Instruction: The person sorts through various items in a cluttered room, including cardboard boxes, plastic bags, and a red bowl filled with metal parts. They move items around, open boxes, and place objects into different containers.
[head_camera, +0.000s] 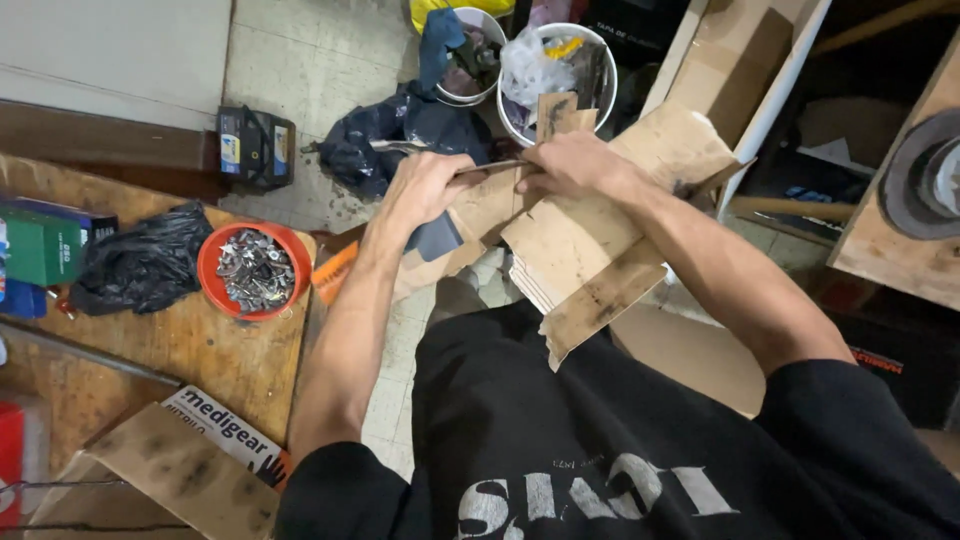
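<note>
1. The fingers of the left hand (425, 185) are curled shut around one end of a thin dark strip (492, 168), knuckles up.
2. The right hand (572, 162) closes its fingers on the other end of that strip and on the upper edge of a stack of worn cardboard pieces (590, 245), pinching both.
3. The strip runs nearly level between the two hands, held in the air above the person's lap, over the tiled floor (310, 70).
4. The cardboard hangs down from the right hand across the forearm toward the black shirt.
5. Just past the hands lies a dark plastic bag (385, 140), and beyond it stand two white buckets (600, 60) stuffed with odds and ends.
6. To the left, on the wooden table (200, 350), sits an orange bowl (212, 250) full of small metal parts, with a crumpled black bag (140, 262) beside it and a green box (40, 245) near the edge.
</note>
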